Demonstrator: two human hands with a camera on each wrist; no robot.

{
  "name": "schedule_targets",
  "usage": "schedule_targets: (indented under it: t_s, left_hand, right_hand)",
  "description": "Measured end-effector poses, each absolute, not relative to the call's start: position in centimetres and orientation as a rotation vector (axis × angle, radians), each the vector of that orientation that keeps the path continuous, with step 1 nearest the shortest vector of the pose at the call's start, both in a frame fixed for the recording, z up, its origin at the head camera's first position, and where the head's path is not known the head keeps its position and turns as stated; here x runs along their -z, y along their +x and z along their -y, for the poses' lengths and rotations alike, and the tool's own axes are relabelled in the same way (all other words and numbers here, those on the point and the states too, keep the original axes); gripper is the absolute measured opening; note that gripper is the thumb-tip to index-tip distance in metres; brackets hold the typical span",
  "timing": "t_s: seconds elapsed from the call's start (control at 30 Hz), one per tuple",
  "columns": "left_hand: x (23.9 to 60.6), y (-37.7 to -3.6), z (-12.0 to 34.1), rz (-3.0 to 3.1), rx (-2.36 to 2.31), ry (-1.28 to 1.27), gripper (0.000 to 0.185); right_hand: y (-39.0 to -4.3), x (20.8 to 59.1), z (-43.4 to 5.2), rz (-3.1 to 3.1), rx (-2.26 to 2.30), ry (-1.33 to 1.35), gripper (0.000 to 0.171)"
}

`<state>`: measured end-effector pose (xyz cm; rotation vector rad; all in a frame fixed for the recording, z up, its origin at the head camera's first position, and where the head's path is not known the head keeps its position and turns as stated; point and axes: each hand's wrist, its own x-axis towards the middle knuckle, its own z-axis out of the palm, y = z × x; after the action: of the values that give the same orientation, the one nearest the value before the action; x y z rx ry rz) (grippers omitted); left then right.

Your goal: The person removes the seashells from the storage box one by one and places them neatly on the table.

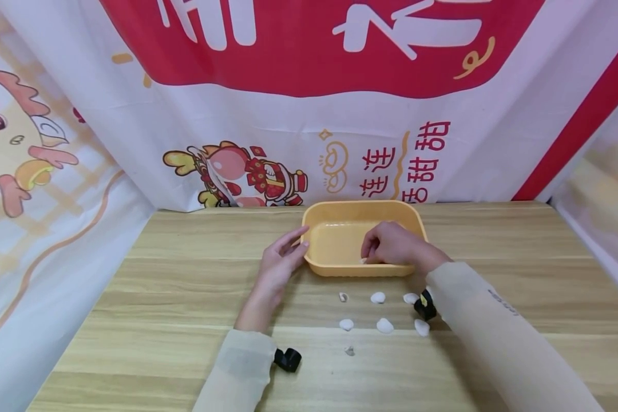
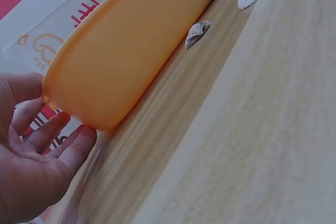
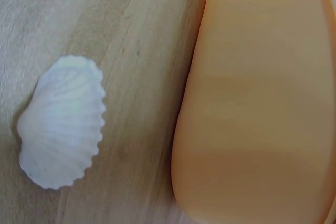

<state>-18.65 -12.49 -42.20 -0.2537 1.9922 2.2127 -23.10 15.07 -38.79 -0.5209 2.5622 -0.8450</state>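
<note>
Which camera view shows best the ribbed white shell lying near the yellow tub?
The right wrist view: the shell fills much of the picture, its ribs and scalloped edge clear, beside the tub. The head view shows several small white shells on the table without detail. The left wrist view shows only far shells at the top edge.

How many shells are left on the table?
7 shells: three in a row by the yellow tray, three nearer, one nearest. The right hand seems to pinch another; its sleeve may hide more.
</note>
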Motion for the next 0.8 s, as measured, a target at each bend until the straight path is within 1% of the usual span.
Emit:
schedule_targets:
  t_s: [0.33, 0.8]
  left_hand:
    - [42.17, -18.64, 12.48, -2.006, -2.209, -0.26, 0.036]
    - [41.97, -18.49, 12.55, -2.006, -2.203, -0.248, 0.038]
  right_hand:
    - [-23.09, 38.82, -15.0, -2.569, 0.842, -0.544, 0.006]
    - [-23.16, 38.74, -15.01, -2.614, 0.852, -0.56, 0.013]
